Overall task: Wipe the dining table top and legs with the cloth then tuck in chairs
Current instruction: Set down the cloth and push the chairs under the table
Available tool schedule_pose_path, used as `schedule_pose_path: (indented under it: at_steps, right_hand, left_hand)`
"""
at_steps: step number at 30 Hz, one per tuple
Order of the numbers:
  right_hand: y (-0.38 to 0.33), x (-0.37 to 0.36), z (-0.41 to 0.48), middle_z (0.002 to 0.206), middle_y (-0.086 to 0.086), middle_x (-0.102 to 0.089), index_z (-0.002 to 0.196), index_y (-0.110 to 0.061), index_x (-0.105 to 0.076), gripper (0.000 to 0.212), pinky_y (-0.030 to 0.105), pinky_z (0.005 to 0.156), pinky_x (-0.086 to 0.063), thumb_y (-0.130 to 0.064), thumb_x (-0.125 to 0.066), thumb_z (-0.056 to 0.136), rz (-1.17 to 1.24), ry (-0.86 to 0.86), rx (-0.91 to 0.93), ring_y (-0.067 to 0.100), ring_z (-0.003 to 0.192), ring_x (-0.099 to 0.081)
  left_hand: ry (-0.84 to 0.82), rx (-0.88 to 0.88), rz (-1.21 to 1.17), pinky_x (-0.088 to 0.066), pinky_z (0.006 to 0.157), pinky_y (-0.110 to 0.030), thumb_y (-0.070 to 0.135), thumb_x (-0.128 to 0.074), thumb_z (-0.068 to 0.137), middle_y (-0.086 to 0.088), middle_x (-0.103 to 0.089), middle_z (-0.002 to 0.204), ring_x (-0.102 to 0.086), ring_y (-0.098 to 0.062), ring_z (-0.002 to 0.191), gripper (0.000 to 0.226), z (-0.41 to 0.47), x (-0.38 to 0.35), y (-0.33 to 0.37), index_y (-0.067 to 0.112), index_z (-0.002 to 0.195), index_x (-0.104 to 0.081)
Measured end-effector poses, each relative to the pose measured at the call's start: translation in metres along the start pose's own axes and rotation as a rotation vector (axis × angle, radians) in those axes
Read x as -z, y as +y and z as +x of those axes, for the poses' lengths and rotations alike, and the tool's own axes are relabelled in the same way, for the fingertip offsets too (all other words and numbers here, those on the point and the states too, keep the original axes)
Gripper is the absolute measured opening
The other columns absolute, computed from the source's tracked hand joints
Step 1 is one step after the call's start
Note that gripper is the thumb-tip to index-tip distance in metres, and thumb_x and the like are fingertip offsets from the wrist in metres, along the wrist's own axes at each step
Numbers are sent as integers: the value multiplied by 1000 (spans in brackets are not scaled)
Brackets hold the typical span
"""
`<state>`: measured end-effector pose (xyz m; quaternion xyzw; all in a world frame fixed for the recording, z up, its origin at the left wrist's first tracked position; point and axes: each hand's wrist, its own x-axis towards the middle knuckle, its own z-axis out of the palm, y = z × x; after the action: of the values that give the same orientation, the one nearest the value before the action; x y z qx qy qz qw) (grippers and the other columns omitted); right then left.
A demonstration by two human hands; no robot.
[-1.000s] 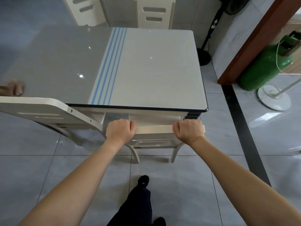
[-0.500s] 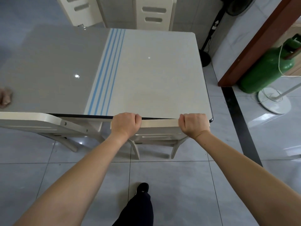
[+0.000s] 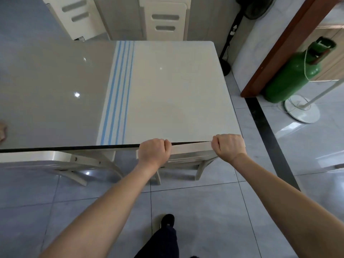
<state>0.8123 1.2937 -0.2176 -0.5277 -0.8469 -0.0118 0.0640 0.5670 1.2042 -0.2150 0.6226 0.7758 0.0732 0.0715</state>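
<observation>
Right, both my grips are clenched over the top rail (image 3: 191,147) of the chair (image 3: 186,161) at the near edge of the bench (image 3: 176,90). The left grip (image 3: 154,151) is wrapped round the rail's left end and the right grip (image 3: 228,147) round its right end, knuckles up. The right one sits just beside the bench's near right corner.

What matters is how that rail lies. Its long axis runs left to right, very nearly parallel to the near edge, and it lies just beside that edge, with the seat and front legs hidden beneath the bench. So any travel left is straight ahead of me, across the rail. I judge there is little of it, if any (I cannot tell whether rail and edge are actually touching). With one grip at each end, neither arm is nearer, so an even push should keep the chair square.

A second chair (image 3: 55,161) stands along the same near edge to my left, angled, its back clear of the bench. That one looks untucked. A brownish scrap at the bench's far left (image 3: 2,131) may be the cloth, though it is mostly cut off.
</observation>
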Motion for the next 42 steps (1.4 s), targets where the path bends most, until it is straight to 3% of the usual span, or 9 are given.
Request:
schedule_pose_path:
  at_steps: [11,15,17,20,22,25,28,31,42]
  right_hand:
    - [0,14,-19,56,5,-52,61,-15,-51,51,34,61,-36,-34,-10,86,-20,-131,-77,25,57,-41]
    - [4,20,-39,88,1,-64,91,-10,-67,30,36,84,-45,-23,-40,94,517,4,-195,19,85,-55]
    - [8,29,-64,108,-4,-62,111,-10,-64,22,21,91,-42,-15,-49,97,731,105,-299,9,100,-53]
    - [23,38,-114,98,-6,-64,104,-16,-64,15,9,77,-44,-11,-51,97,974,207,-506,2,87,-58]
    - [41,36,-152,91,-2,-65,96,-17,-64,15,15,73,-48,-9,-51,97,1128,203,-664,6,81,-61]
    - [75,25,-217,87,5,-67,91,-15,-64,19,26,71,-52,-8,-47,98,1249,176,-854,19,81,-64]
    - [112,3,-290,87,11,-66,91,-11,-64,21,32,69,-50,-10,-44,99,1244,98,-1036,26,80,-63]
    - [145,-21,-347,89,17,-67,91,-5,-65,21,34,66,-47,-13,-46,97,1272,40,-1288,27,76,-61]
    - [277,-53,-318,88,15,-66,92,-4,-65,21,35,67,-48,-12,-46,96,1263,-24,-1355,27,76,-61]
  left_hand:
    - [-13,44,-40,-33,44,-25,31,-32,88,-3,-57,55,-58,-27,53,45,-17,-10,20,10,53,-53]
    - [22,24,-183,-37,52,-27,30,-36,91,5,-59,67,-59,-20,65,35,-17,-9,21,19,70,-62]
    - [73,29,-365,-40,64,-28,25,-43,92,6,-63,84,-57,-15,80,23,-18,-4,28,21,87,-65]
    - [167,-42,-564,-42,79,-27,17,-50,90,3,-62,95,-53,-13,91,15,-34,2,58,16,96,-64]
    - [170,-81,-687,-42,77,-23,15,-52,90,5,-61,92,-54,-10,87,11,-54,1,89,16,94,-63]
    - [-65,-34,-892,-43,74,-17,17,-52,89,6,-63,87,-57,-5,84,12,-84,-20,134,17,92,-63]
    - [-383,53,-886,-46,77,-29,28,-48,84,-1,-66,88,-60,-18,85,23,-109,-63,168,15,92,-65]
    - [-618,239,-890,-43,61,-17,11,-45,95,-3,-62,82,-54,-20,78,19,-136,-110,184,14,88,-63]
    - [-625,529,-762,-36,56,-26,7,-43,95,-10,-63,76,-52,-21,63,25,-119,-173,197,11,81,-64]
